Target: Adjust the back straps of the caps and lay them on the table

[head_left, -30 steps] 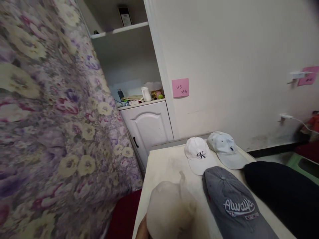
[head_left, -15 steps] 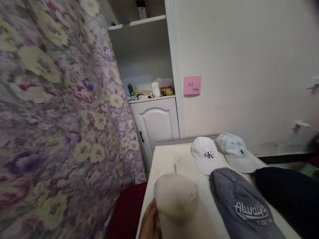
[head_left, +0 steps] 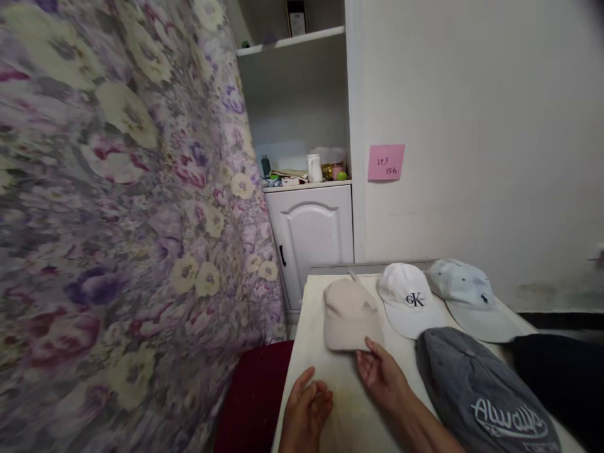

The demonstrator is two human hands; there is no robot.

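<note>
A beige baseball cap (head_left: 350, 309) rests at the far left of the cream table, its brim turned toward me. My right hand (head_left: 383, 375) pinches the front right edge of that brim between thumb and fingers. My left hand (head_left: 306, 409) is apart from the cap, nearer to me over the table's left side, with its fingers loosely curled and holding nothing. Right of the beige cap sits a white cap (head_left: 406, 301) with black "CK" letters. A grey cap (head_left: 486, 384) with white "Always" lettering lies closer to me on the right.
A pale blue cap (head_left: 472, 299) stands at the table's (head_left: 346, 415) back right, and a black item (head_left: 561, 377) lies at the right edge. Beside the left edge is a dark red seat (head_left: 257, 390). A floral curtain (head_left: 165, 251) hangs left, with a white cabinet (head_left: 316, 233) behind.
The beige cap has moved away from me to the back left of the table. My left hand has let go of it, and my right hand has come into view on its brim.
</note>
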